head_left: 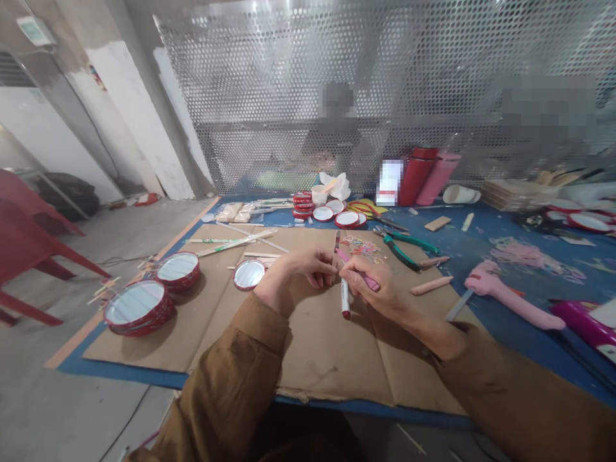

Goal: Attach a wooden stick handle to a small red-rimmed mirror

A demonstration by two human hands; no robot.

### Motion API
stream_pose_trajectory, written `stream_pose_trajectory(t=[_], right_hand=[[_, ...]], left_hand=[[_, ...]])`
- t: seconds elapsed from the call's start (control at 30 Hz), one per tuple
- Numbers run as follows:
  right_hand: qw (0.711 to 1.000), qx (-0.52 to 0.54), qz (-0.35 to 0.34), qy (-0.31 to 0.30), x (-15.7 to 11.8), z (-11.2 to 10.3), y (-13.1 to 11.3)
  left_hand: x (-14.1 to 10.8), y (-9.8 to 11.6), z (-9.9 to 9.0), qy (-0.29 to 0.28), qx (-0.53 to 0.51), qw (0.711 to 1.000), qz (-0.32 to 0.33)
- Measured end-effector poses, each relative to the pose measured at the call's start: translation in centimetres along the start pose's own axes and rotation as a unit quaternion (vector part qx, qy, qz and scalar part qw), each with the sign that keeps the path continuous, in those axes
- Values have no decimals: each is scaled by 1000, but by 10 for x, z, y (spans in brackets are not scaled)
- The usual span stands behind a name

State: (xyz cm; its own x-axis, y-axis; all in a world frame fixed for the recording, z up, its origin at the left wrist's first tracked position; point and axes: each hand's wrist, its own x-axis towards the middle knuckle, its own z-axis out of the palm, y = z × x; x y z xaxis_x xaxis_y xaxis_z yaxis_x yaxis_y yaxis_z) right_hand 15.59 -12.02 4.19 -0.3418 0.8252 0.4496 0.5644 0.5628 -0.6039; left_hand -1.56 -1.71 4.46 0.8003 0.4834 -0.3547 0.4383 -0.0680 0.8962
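My right hand (370, 285) gripped a red-tipped white marker (345, 301) and a pink stick (368, 280), my left hand (296, 269) curled just beside them, over the cardboard sheet (317, 346), near a red-rimmed round mirror (249, 274).

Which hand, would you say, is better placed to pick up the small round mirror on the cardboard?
The left hand, probably: it rests right beside the round mirror, while the right hand is farther off, gripping a marker.

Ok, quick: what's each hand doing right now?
Left hand: fingers curled, can't tell if it holds anything.
Right hand: closed, holding a white marker and a pink stick.
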Motion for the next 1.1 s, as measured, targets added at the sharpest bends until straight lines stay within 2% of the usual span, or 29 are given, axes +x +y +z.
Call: stream_pose_trajectory(t=[0.77,1.1], right_hand=[[1000,-10,3,0,-1,2,2],[1000,-18,4,4,-1,1,1]], left_hand=[[-3,3,1,12,-2,1000,0],[0,0,-1,-4,-3,1000,8]])
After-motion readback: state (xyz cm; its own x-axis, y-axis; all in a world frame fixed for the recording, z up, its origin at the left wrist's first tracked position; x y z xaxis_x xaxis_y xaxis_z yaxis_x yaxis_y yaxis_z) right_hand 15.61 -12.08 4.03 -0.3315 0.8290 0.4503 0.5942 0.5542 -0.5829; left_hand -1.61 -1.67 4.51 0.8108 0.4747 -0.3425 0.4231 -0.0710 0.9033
